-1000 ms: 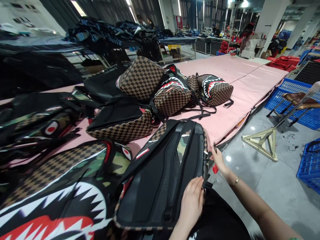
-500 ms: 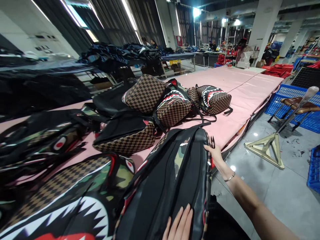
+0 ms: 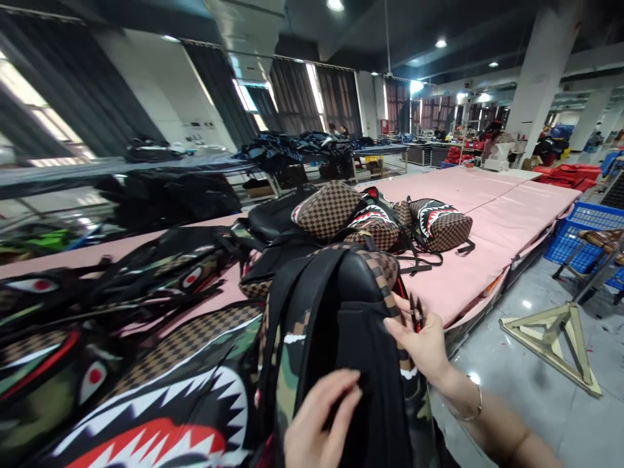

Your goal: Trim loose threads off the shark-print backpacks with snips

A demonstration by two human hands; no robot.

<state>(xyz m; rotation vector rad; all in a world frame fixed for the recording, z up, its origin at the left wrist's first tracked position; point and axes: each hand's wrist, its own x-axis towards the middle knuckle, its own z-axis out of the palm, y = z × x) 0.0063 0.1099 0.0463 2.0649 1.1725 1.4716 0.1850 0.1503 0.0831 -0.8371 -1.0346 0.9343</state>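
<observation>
A backpack (image 3: 375,364) with black back panel, straps, checkered edging and camouflage sides stands tilted before me. My right hand (image 3: 422,341) pinches its right edge, with dark pointed snips (image 3: 416,313) held between the fingers. Over the lower back panel is my left hand (image 3: 324,413), its fingers curved and apart, with nothing visible in them. A large shark-mouth backpack (image 3: 170,403) lies to the left. Behind, more checkered backpacks (image 3: 329,209) are heaped on the pink tabletop (image 3: 507,198).
Further camouflage backpacks (image 3: 160,273) lie along the left. On the floor at right are a triangular stand base (image 3: 553,351) and a blue crate (image 3: 580,227). Side tables with dark fabric (image 3: 302,148) and a sewing machine (image 3: 498,155) stand farther back.
The near backpack has been raised and turned, showing its top and side. My left hand has lifted from lying flat to a curved pose. The view has shifted left and up.
</observation>
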